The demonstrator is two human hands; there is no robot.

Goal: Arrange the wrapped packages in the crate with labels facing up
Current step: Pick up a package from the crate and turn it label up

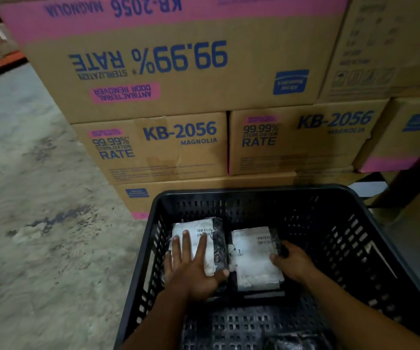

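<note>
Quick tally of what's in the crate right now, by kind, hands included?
Wrapped packages with white labels up: 2, left package, right package
Dark wrapped item at the near edge, unclear: 1, dark bundle
Hands: 2, left hand, right hand
Total: 5

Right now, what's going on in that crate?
A person is arranging wrapped packages in a black crate. The left hand lies flat on the left package; the right hand grips the right edge of the right package. Both lie side by side with white barcode labels facing up. Another dark wrapped item sits at the near edge, label not visible. Cardboard boxes are stacked behind.
</note>
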